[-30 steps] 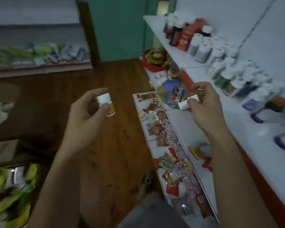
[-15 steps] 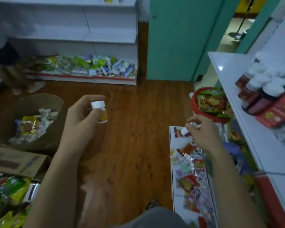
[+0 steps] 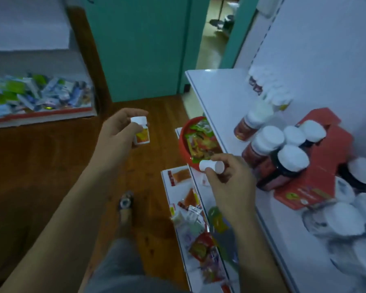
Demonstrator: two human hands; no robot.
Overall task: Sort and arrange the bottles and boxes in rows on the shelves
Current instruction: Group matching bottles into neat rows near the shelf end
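White-capped, a small bottle (image 3: 211,166) lies sideways, pinched by the right hand's (image 3: 230,185) curled fingers beside the shelf (image 3: 217,92) edge. Farther left, the left hand (image 3: 115,137) grips an orange-labelled bottle (image 3: 141,133) upright. Capped bottles (image 3: 268,140) crowd the right shelf.

L hand (image 3: 118,134): bare forearm extended fwd from lower left, wrist roughly straight, back of hand to camera; thumb and fingers curled round a small orange-label bottle (image 3: 141,134), held upright at cap and upper body. R hand (image 3: 230,182): bare forearm reaching fwd from lower right, hand sits lower in view than L; thumb and fingertips pinch a white bottle (image 3: 211,166) lying sideways, remaining fingers curled in. Hands well apart.
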